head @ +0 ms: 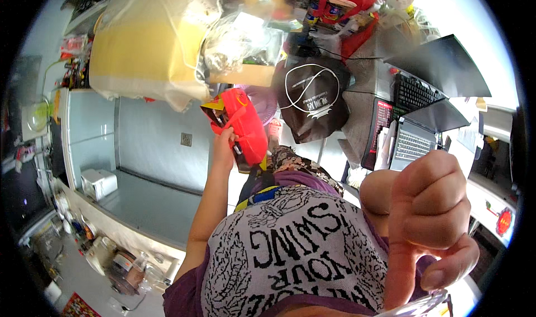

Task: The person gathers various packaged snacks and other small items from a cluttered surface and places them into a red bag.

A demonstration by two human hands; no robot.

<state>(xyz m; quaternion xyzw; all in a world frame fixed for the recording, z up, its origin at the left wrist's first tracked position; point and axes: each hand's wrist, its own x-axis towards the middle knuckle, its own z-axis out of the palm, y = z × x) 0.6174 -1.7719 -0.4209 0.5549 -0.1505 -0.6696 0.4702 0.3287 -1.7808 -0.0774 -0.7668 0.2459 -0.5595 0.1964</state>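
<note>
My left hand grips the strap of a red bag with yellow edges and packaged contents showing in its open side. The bag hangs before me, left of my trouser leg. Close to the camera at the lower right is my raised right hand, its fingers curled. Its thumb and a finger point down towards the clear rim of a pair of glasses; whether they touch it cannot be told. A black bag with a white cord on top lies beyond my foot, to the right.
On the right, a desk holds a laptop, a black keyboard and a monitor. A cloth-covered yellow stack and a cardboard box stand ahead. A glass-fronted cabinet with a white box is at left.
</note>
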